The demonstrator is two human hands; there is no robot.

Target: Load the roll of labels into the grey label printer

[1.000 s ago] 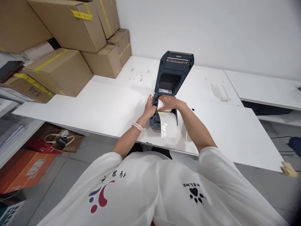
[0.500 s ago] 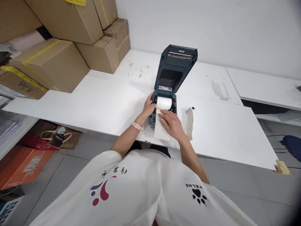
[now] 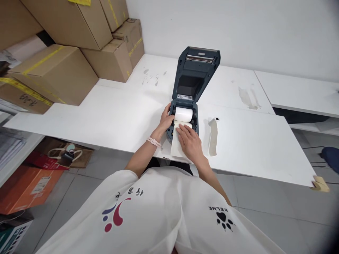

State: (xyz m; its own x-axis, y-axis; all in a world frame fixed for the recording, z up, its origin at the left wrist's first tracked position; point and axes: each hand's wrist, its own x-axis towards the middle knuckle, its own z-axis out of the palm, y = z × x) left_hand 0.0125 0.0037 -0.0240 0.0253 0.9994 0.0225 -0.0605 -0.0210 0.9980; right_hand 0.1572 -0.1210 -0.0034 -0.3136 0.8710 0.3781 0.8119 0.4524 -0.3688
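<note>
A dark blue-grey label printer stands on the white table with its lid raised. Inside its bay lies a white label roll, and a pale strip of label paper runs from it over the printer's front toward the table edge. My left hand grips the printer's left side wall, thumb at the inner rim beside the roll. Flat on the strip rests my right hand, fingers stretched out, covering its right part. A curled used backing strip with a small dark core lies right of the printer.
Taped cardboard boxes are stacked at the left on the table. A white wall stands behind it. Below left are an orange box and bags. A dark blue stool seat shows at the right.
My right hand has come down flatter on the label strip and slid slightly toward me, covering more of it. The left hand keeps its hold on the printer. The view has shifted slightly.
</note>
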